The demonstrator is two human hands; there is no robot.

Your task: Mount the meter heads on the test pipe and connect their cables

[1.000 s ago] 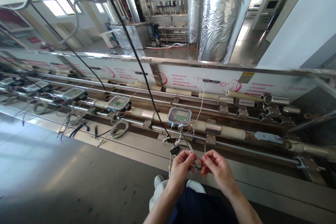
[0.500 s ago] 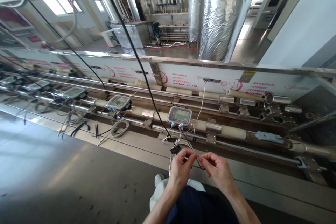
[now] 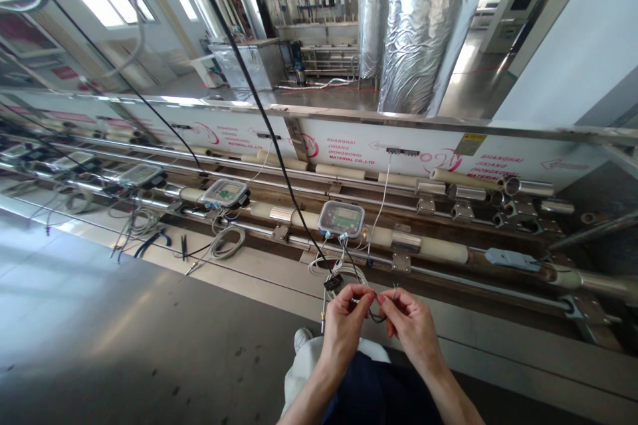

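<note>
My left hand [image 3: 347, 315] and my right hand [image 3: 409, 320] meet fingertip to fingertip in front of my lap, both closed in a pinch. Between them is the end of a thin black cable [image 3: 377, 319], which loops just below the fingers. Fine wire ends [image 3: 395, 290] poke up above my right hand's fingers. Exactly where each fingertip grips is hidden. Just beyond my left hand sits a small black connector block [image 3: 333, 283], with a thicker black cable [image 3: 279, 153] running down to it. Behind lies a pale cable coil [image 3: 319, 267], below a clear-lidded circuit box [image 3: 341, 219].
A metal rail frame with pale pipes [image 3: 443, 251] runs across in front of me. More circuit boxes [image 3: 226, 193] and a coiled cable [image 3: 228, 243] lie leftward. Black-handled pliers or cutters [image 3: 184, 247] rest on the metal ledge. A grey flat piece [image 3: 512, 259] is at right.
My fingertips have come closer together, and the cable loop beneath them has shifted slightly. The wire ends at my right hand show more clearly. The surroundings look the same.
</note>
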